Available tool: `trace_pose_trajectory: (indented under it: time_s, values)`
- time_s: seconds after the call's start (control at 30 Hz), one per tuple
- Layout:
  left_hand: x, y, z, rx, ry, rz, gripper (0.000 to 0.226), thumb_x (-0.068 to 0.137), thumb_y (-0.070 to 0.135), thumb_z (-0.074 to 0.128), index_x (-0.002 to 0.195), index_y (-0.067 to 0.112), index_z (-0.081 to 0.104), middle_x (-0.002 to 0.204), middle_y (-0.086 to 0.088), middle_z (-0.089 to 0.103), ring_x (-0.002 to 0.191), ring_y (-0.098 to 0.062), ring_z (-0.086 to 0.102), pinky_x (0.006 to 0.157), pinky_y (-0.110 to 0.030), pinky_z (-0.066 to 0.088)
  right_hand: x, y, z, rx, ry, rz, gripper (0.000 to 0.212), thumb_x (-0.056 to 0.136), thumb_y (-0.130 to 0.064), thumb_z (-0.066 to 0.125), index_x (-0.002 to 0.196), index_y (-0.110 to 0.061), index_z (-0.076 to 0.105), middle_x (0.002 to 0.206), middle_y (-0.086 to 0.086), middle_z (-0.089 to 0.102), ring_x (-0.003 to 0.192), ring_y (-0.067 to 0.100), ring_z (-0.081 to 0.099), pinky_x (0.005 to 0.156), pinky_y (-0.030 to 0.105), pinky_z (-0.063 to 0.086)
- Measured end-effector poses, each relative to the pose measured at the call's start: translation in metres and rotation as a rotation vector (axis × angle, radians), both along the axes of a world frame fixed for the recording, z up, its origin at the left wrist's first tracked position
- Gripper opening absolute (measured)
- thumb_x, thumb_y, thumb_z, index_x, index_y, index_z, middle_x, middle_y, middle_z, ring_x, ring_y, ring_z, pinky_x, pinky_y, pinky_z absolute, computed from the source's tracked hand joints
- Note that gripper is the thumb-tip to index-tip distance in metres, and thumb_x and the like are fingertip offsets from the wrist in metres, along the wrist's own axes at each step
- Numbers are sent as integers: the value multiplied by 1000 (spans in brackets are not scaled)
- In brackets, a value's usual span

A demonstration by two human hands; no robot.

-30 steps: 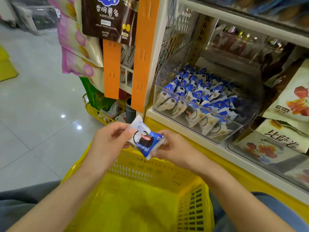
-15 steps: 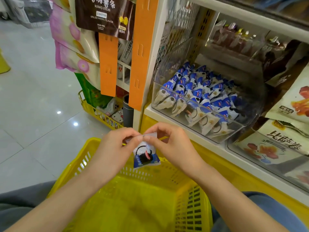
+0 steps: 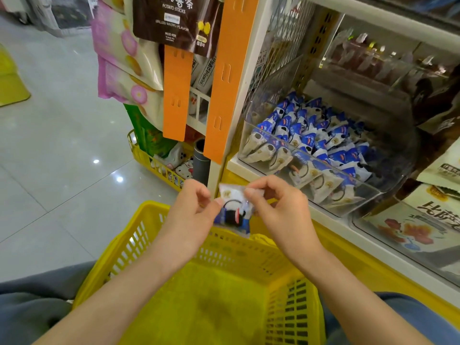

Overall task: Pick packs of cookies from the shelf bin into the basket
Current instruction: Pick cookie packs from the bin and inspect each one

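One blue-and-white cookie pack (image 3: 234, 212) hangs upright above the far rim of the yellow basket (image 3: 139, 247). My left hand (image 3: 191, 215) pinches its upper left edge and my right hand (image 3: 278, 210) pinches its upper right corner. The basket's inside shows only its bare yellow floor. To the right, a clear shelf bin (image 3: 368, 200) holds several more packs of the same cookies (image 3: 311, 143).
Orange hanging strips (image 3: 229, 78) and snack bags hang left of the shelf post. A second yellow basket (image 3: 154, 165) with small goods sits on the grey tiled floor beyond. More clear bins with snack packs (image 3: 428, 225) line the shelf to the right.
Both hands turned the cookie pack from a slanted hold to hanging upright, pinched by its top edge. The view has tilted down a little toward the basket.
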State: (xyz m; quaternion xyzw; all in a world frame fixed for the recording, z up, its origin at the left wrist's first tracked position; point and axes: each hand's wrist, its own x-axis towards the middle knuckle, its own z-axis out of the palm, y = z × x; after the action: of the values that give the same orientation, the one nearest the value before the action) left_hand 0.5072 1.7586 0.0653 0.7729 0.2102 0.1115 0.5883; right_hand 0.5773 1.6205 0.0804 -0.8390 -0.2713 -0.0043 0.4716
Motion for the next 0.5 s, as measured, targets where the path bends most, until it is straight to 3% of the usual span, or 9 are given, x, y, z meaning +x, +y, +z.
trace_pose_trajectory:
  time_s: [0.07,0.13,0.23,0.33,0.43,0.5]
  values:
    - [0,3,1,-8,52,11,16,92,21,51,77,21,47,74,-4,55,68,-19,55,65,-38,49,4,-1,2,143,132,-69,15,87,-14,60,77,-25,61,74,-9,63,76,12,61,68,30,54]
    - [2,2,7,-177,117,-34,24,97,24,41,77,19,53,74,-4,57,63,-16,57,58,-30,49,5,-1,5,218,167,-70,15,88,-12,60,78,-23,61,75,-5,63,77,16,62,67,31,55]
    - [6,-2,19,-556,213,-91,41,98,37,27,88,12,57,86,-8,61,69,-21,61,61,-32,51,-5,0,8,136,30,53,14,85,-9,63,80,-23,64,83,-8,65,82,5,62,75,22,51]
    - [3,2,19,-755,126,-104,50,95,45,29,104,9,61,92,-11,67,76,-24,66,64,-31,56,-12,-1,6,40,-189,198,7,83,-7,65,86,-12,69,93,-5,64,90,2,59,80,15,47]
    - [0,6,18,-799,24,-102,42,93,40,39,112,11,63,102,-12,70,86,-20,68,71,-31,58,-14,-3,6,-113,-354,296,8,83,-11,63,88,-8,70,98,3,63,95,11,57,83,18,44]
    - [0,6,17,-698,3,-58,30,92,28,48,109,9,64,100,-11,71,84,-16,67,72,-31,57,-15,-2,6,-132,-350,325,12,85,-18,61,91,-10,69,99,2,63,96,9,55,84,16,43]
